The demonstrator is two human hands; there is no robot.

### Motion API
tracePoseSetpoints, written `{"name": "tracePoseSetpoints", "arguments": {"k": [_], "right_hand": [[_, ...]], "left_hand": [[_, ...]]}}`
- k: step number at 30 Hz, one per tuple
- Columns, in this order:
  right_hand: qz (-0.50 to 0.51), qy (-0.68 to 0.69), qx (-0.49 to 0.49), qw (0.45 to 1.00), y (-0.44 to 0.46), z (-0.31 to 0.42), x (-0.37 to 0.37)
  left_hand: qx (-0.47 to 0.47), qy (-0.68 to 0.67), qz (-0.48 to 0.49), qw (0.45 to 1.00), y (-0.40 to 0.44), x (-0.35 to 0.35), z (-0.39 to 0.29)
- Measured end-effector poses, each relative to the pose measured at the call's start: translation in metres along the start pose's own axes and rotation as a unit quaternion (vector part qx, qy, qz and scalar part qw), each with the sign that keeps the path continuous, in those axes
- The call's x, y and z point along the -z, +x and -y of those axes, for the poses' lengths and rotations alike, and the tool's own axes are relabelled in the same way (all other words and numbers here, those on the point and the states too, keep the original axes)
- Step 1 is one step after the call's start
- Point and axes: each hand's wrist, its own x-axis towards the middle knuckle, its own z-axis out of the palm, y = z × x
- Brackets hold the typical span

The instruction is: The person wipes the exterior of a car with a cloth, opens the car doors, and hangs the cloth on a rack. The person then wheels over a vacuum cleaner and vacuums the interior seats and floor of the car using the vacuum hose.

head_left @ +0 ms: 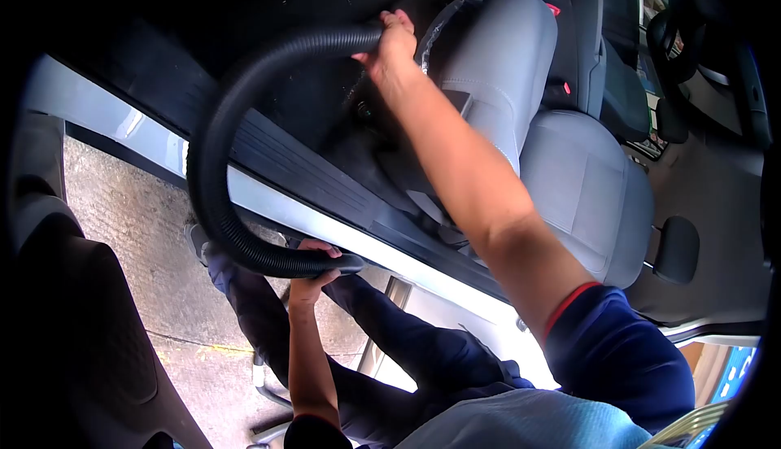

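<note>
A black ribbed vacuum hose (213, 136) bends in a wide arc across the car's door sill. My right hand (394, 46) reaches into the dark footwell and is closed around the hose's upper end, beside a grey seat (496, 67). What lies beyond that grip is hidden in shadow. Lower down, outside the sill, my left hand (313, 274) wraps around the hose close to its smooth black end piece (350, 263), with the fingers over the top and my legs behind it.
The ribbed sill plate (301, 168) and white sill edge (268, 205) cross the view diagonally. A second grey seat (582, 193) with a headrest (677, 250) stands right. An open door panel (89, 319) is at left, above concrete ground (122, 197). A steering wheel (700, 75) shows far right.
</note>
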Motion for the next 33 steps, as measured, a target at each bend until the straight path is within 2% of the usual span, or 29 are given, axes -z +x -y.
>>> {"name": "tracePoseSetpoints", "arguments": {"k": [3,4,7,9,11,13,14,16,18,19,20,22,23,26,27,29,31,32,33], "right_hand": [[0.008,0.017,-0.010,1.000,-0.042,-0.014,-0.003],[0.029,0.001,-0.011,1.000,-0.035,-0.005,-0.002],[0.083,-0.002,-0.052,0.995,0.030,0.025,-0.001],[0.026,-0.099,-0.003,0.995,0.009,0.010,-0.011],[0.015,-0.106,-0.023,0.994,-0.036,-0.011,-0.011],[0.075,-0.048,-0.029,0.996,-0.040,0.006,0.002],[0.132,-0.020,-0.055,0.990,0.005,0.009,0.014],[0.093,-0.043,-0.045,0.994,-0.002,0.018,0.007],[0.049,-0.104,-0.013,0.993,-0.052,-0.010,0.004],[0.044,-0.095,-0.039,0.994,-0.079,-0.025,0.005],[0.064,-0.060,-0.047,0.995,-0.090,-0.033,0.016],[0.118,-0.024,-0.061,0.991,-0.090,-0.033,0.026],[0.124,-0.030,-0.025,0.991,-0.076,-0.039,0.021],[0.078,-0.037,-0.035,0.996,-0.094,-0.055,-0.001],[0.047,-0.040,-0.090,0.994,-0.127,-0.049,-0.005],[0.086,-0.054,-0.090,0.991,-0.143,-0.050,0.016],[0.104,-0.010,-0.053,0.993,-0.111,-0.034,0.030],[0.115,-0.016,-0.064,0.991,-0.105,-0.033,0.030],[0.127,-0.020,-0.073,0.989,-0.105,-0.033,0.031]], "left_hand": [[-0.003,-0.002,0.016,1.000,-0.009,0.002,-0.003],[0.006,-0.036,0.017,0.999,-0.012,0.001,-0.005],[0.030,0.048,-0.007,0.998,-0.021,0.002,-0.014],[0.026,0.020,-0.007,0.999,-0.016,0.000,-0.012],[0.013,-0.021,0.002,1.000,-0.015,-0.002,-0.004],[0.016,0.014,0.015,1.000,-0.020,-0.001,-0.002],[0.029,0.048,0.016,0.998,-0.025,-0.001,-0.004],[0.031,0.087,0.028,0.995,-0.026,0.000,-0.007],[0.008,0.073,0.028,0.997,-0.018,0.006,0.004],[-0.002,0.065,0.027,0.998,-0.018,0.008,0.008],[0.020,0.026,0.008,0.999,-0.020,0.004,0.006],[0.036,0.059,0.022,0.997,-0.031,0.007,0.003],[0.047,0.074,0.028,0.996,-0.039,0.007,0.002],[0.068,0.055,-0.012,0.996,-0.050,0.010,-0.002],[0.072,0.050,-0.027,0.996,-0.048,0.014,-0.003],[0.042,0.095,0.003,0.995,-0.043,0.011,-0.001],[0.037,0.161,0.039,0.986,-0.051,0.006,-0.001],[0.092,0.154,0.035,0.983,-0.060,0.007,0.000],[0.107,0.163,0.028,0.980,-0.070,0.005,-0.001]]}}
